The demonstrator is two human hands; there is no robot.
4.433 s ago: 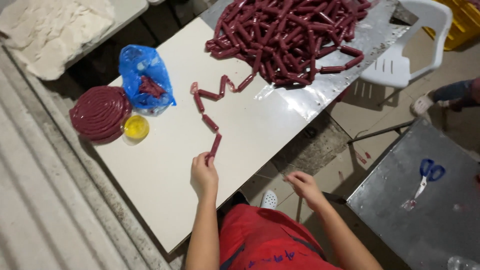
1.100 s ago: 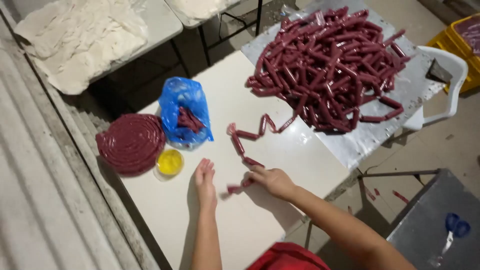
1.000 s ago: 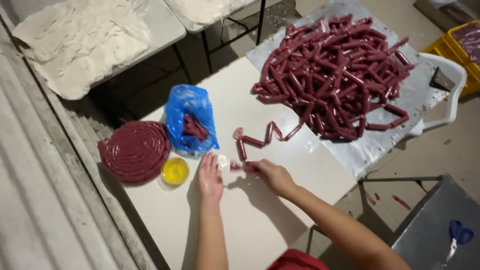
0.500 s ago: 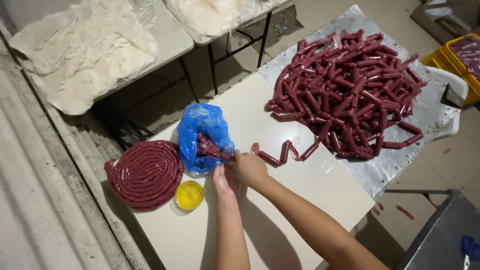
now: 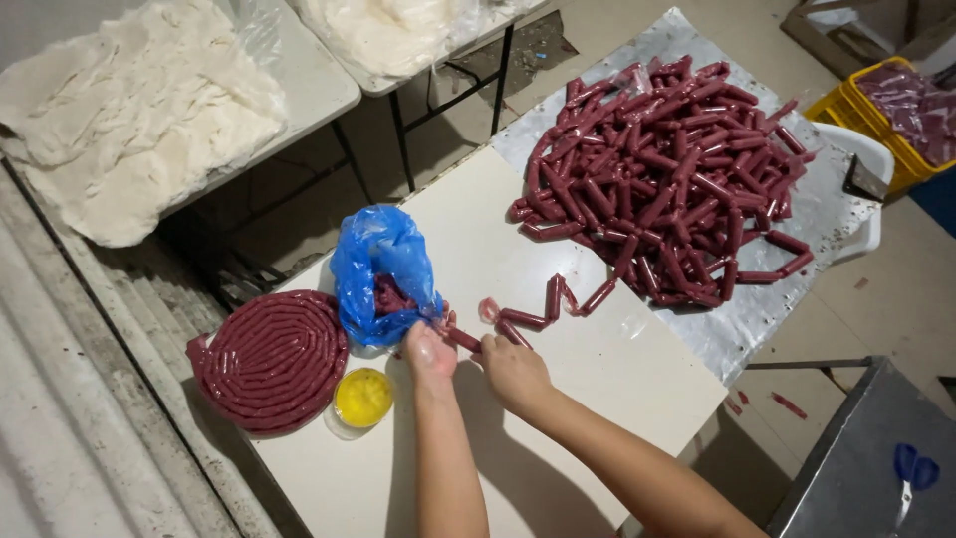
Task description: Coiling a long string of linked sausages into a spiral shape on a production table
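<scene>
Sausage links, dark red and joined in a short chain, lay on the white table between the blue plastic bag and the big sausage pile. The left hand pinched the chain's near end at the bag's mouth. The right hand, fingers curled, gripped the next link. A coiled sausage and a yellow cup stood nearby.

Dark red linked sausage chain, zigzagging across white table, near end by blue bag, glossy casing
</scene>
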